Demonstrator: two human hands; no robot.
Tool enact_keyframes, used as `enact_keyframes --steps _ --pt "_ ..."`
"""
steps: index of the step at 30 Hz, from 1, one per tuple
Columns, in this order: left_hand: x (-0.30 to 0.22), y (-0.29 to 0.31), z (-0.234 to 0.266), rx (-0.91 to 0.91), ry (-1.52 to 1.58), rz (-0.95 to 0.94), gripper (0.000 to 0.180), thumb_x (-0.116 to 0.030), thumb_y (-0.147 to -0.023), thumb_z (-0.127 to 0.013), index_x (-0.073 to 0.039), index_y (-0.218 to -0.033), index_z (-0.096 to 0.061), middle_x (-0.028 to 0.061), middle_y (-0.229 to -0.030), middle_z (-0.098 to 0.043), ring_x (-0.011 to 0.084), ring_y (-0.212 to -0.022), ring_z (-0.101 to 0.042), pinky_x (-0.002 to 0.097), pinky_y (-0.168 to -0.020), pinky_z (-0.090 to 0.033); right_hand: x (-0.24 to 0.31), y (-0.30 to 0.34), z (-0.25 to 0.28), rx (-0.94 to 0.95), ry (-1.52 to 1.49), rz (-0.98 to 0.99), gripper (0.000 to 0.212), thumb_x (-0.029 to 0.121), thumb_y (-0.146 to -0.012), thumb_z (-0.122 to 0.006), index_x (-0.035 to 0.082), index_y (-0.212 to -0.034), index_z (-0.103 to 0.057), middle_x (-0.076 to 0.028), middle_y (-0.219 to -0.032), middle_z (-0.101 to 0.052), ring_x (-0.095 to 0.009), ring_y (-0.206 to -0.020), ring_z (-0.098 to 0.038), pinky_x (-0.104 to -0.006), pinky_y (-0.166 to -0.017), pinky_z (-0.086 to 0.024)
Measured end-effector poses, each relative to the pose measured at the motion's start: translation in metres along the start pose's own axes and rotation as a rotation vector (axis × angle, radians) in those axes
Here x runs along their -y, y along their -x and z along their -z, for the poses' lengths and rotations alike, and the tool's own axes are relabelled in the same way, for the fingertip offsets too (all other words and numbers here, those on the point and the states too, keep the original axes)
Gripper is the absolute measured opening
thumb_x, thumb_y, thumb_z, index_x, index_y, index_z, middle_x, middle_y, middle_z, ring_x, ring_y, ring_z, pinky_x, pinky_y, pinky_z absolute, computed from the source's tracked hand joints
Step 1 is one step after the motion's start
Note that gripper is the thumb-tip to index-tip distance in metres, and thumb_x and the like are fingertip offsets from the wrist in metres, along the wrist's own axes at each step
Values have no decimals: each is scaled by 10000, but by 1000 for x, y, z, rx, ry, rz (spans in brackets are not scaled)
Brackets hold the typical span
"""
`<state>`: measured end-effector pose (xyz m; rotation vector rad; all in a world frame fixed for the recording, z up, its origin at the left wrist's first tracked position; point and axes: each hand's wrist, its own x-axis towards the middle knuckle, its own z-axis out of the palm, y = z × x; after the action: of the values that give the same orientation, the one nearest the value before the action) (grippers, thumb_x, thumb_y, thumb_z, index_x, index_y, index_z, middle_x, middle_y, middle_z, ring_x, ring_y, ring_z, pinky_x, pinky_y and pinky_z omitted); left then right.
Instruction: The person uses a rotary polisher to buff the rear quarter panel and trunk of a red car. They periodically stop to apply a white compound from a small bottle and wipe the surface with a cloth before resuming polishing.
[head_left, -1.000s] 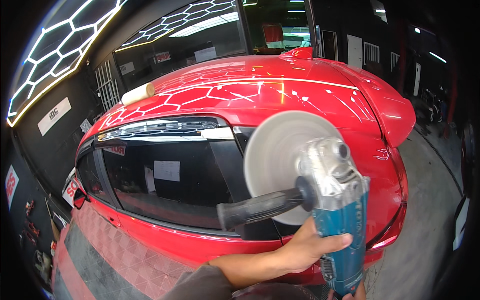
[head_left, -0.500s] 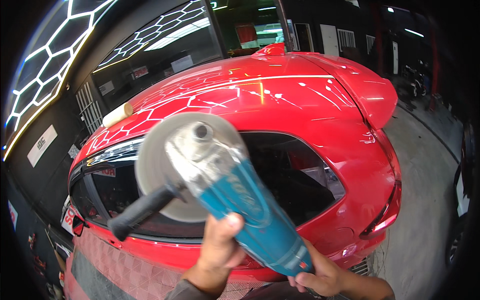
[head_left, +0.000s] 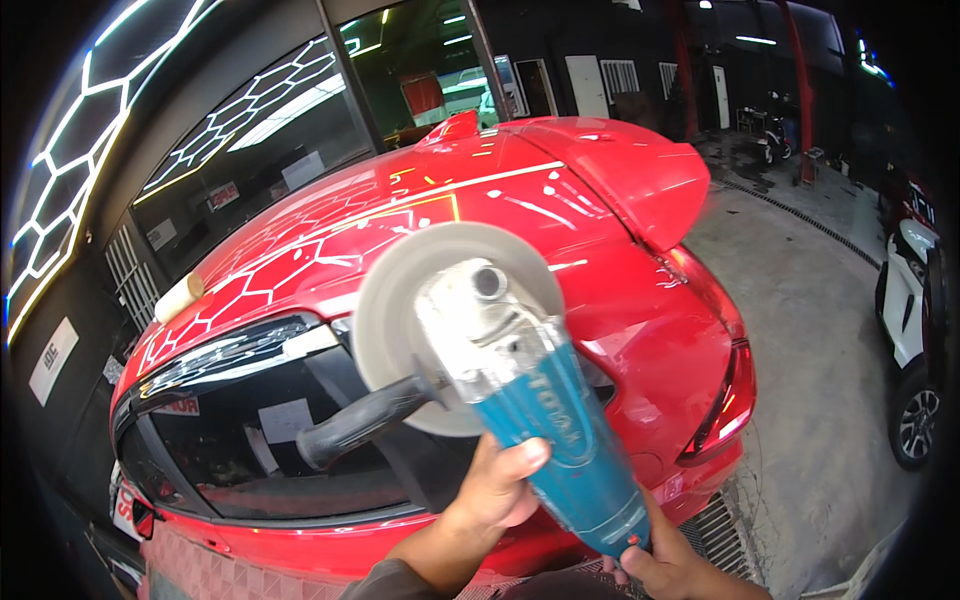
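Note:
A teal power polisher point(head_left: 572, 452) with a silver metal head is held up in front of the red car point(head_left: 640, 345). My left hand point(head_left: 502, 483) is closed round the underside of its body, thumb along the near side. At the rear end, my right hand point(head_left: 662, 562) is wrapped round the casing, its thumb beside a small red button. The round pale pad point(head_left: 392, 305) faces away from me, towards the car; whether it touches the paint I cannot tell. The black side handle point(head_left: 365, 425) sticks out to the left, with no hand on it.
A cream cylindrical object point(head_left: 180, 298) rests on the car roof at the left. A floor drain grate point(head_left: 722, 535) lies by the rear bumper. A white vehicle point(head_left: 905, 300) stands at the far right, and a motorcycle point(head_left: 775, 138) at the back right.
My view has swung to the right, so the car sits further left. The polisher and both hands have shifted right across the picture, with the same grip.

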<state>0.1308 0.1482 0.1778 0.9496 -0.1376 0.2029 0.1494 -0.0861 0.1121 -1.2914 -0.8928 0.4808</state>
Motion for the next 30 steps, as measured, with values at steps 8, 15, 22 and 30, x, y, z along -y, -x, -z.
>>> enact_keyframes --steps 8,15,22,30 --pt "50 -73 -48 119 -57 137 550 -331 -958 -767 9 -1345 -577 157 -1199 -715 262 -1054 -729 441 -937 -616 -5 32 61 -103 -131 -158 712 621 -1074 -501 51 -1473 -353 -171 -888 -641 -205 -619 -628 -336 -602 -537" --pt "25 -102 -74 171 125 80 482 -361 -996 -740 -18 -1294 -581 125 -1118 -703 226 -983 -725 418 -878 -626 57 2 82 22 -236 -160 716 561 -1090 -524 83 -1553 -263 -179 -1032 -607 -202 -710 -632 -350 -598 -554" --pt "-6 -150 -102 67 91 -8 484 -403 -971 -755 -23 -1235 -611 110 -1033 -705 227 -915 -719 429 -844 -625 96 -44 107 -88 -157 -336 576 563 -1103 -496 121 -1457 -394 -147 -819 -648 -191 -554 -627 -337 -507 -554" --pt "-24 -153 -84 87 102 -51 497 -425 -973 -740 -21 -1233 -612 123 -1050 -710 233 -926 -726 422 -857 -631 109 -66 88 -108 -65 -314 554 559 -1096 -520 122 -1429 -454 -132 -810 -647 -182 -551 -614 -327 -504 -539"
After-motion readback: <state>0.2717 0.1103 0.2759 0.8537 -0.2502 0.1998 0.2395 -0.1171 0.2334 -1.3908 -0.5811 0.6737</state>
